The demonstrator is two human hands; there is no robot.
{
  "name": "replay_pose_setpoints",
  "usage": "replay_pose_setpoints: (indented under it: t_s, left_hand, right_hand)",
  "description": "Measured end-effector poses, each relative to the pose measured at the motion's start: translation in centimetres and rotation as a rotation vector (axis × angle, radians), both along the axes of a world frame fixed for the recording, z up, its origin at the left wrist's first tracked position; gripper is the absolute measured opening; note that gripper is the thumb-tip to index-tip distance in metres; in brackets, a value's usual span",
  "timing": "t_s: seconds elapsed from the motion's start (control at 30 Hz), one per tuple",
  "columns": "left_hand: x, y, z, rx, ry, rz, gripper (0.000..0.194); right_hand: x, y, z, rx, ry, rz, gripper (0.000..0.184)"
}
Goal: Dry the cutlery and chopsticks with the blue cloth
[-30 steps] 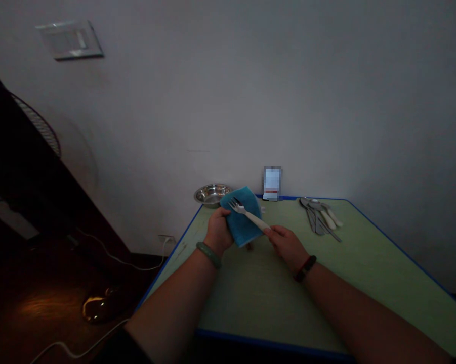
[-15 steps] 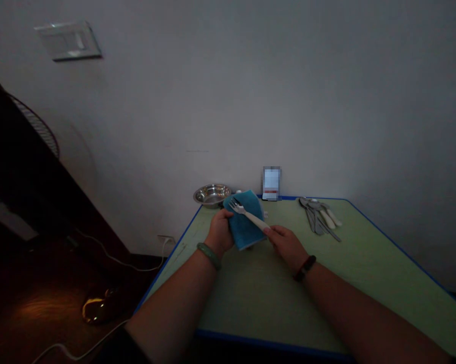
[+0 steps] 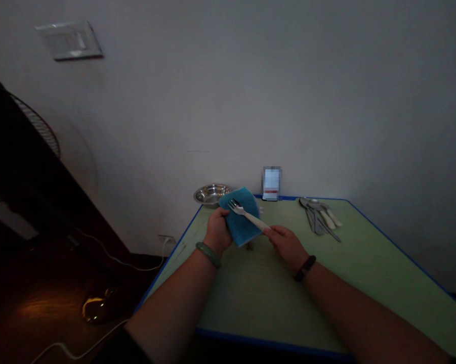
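Over the green table [image 3: 273, 303], my left hand [image 3: 217, 231] is closed on a blue cloth [image 3: 240, 228], its thumb on the near left edge and the other fingers hidden behind. A fork [image 3: 252, 218] with metal tines and a pale handle lies across the front of the cloth, tines pointing up and left. My right hand [image 3: 287, 244] pinches the end of that handle. Behind the cloth, partly covered by it, a shiny metal bowl [image 3: 211, 194] stands at the table's far left corner. Something small and dark shows just under the cloth, too unclear to name.
Several spoons and other cutlery [image 3: 319, 217] lie in a heap at the back right of the table. A phone [image 3: 272, 183] with a lit screen stands upright against the wall. A fan [image 3: 34, 121] and a white cable [image 3: 114, 264] are off to the left.
The blue cloth has shifted slightly left and up with my left hand, against the fork. My right hand has barely moved. The bowl and the heaped cutlery stay put.
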State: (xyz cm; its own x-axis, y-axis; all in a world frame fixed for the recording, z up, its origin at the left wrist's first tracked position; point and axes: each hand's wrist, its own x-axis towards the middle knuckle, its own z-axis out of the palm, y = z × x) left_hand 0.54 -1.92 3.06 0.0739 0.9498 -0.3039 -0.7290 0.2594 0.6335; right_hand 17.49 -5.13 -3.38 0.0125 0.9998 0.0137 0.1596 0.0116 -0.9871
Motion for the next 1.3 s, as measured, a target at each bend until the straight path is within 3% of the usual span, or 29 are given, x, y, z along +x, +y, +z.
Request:
replay_pose_setpoints:
  t_s: [0.37, 0.6, 0.77, 1.1, 1.3]
  left_hand:
    - [0.09, -0.27, -0.22, -0.014, -0.08, -0.096, 0.045]
    - [-0.16, 0.3, -0.69, 0.062, -0.054, -0.023, 0.042]
    - [-0.24, 0.64, -0.69, 0.025, -0.057, 0.029, 0.043]
    - [-0.21, 0.55, -0.86, 0.073, -0.082, 0.016, 0.049]
    - [-0.02, 0.45, -0.71, 0.024, -0.063, 0.031, 0.044]
  right_hand:
    - [-0.23, -0.06, 0.37, 0.022, -0.038, -0.014, 0.035]
    - [-0.2, -0.11, 0.37, 0.023, -0.051, -0.007, 0.033]
    - [-0.09, 0.03, 0.1, 0.016, -0.06, -0.013, 0.035]
    - [0.0, 0.08, 0.16, 0.014, -0.057, -0.016, 0.039]
    - [-0.06, 0.11, 0.22, 0.01, -0.054, -0.025, 0.037]
